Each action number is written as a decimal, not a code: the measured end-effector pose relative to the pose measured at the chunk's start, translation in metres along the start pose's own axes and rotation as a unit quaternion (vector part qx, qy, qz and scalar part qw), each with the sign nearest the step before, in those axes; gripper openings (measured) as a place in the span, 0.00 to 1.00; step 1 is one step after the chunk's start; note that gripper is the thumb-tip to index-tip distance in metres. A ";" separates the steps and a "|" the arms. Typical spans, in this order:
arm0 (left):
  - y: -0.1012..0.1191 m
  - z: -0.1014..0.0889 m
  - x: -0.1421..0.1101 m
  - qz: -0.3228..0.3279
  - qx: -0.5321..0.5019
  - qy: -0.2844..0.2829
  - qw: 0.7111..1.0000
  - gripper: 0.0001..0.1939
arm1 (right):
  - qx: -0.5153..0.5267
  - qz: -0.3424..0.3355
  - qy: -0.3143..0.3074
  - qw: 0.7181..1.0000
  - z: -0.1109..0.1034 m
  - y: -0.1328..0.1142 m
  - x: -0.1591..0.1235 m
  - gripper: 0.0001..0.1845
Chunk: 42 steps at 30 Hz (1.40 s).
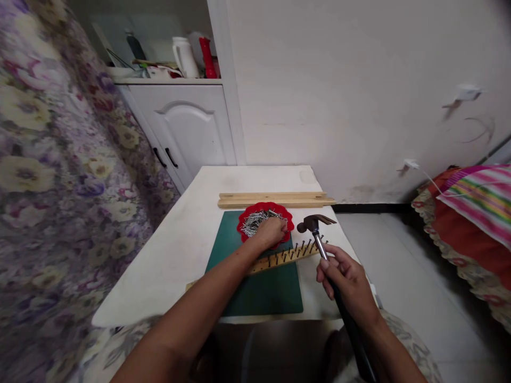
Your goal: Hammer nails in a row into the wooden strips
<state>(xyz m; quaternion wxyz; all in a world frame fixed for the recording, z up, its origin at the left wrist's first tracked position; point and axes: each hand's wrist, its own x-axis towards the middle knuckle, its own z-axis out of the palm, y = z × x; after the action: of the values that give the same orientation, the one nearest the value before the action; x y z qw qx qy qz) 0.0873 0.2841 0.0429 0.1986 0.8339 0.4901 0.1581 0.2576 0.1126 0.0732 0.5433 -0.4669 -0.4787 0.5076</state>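
One red scalloped bowl of loose silver nails sits at the far edge of a green mat on a white table. The left hand reaches into the bowl's right side, fingers bunched together; whether they pinch a nail is hard to tell from this angle. The right hand, right of the mat, has thumb and fingers curled loosely around the handle of a claw hammer, its head at the far end and its claw toward the right. Nearer than the bowl, a wooden strip lies slantwise across the mat, partly hidden by the left forearm. Dark nails stand up along its right part. Beyond the bowl, wooden boards lie side by side.
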 end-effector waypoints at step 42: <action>-0.033 -0.030 -0.139 0.006 0.053 -0.002 0.999 0.05 | -0.017 -0.007 -0.030 0.999 0.009 0.017 0.003 0.17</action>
<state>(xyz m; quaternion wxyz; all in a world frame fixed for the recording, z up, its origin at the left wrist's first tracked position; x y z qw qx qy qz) -0.0167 0.1821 0.0432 0.1542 0.8462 0.4928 0.1315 0.2472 0.1168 0.0571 0.5241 -0.4576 -0.5067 0.5091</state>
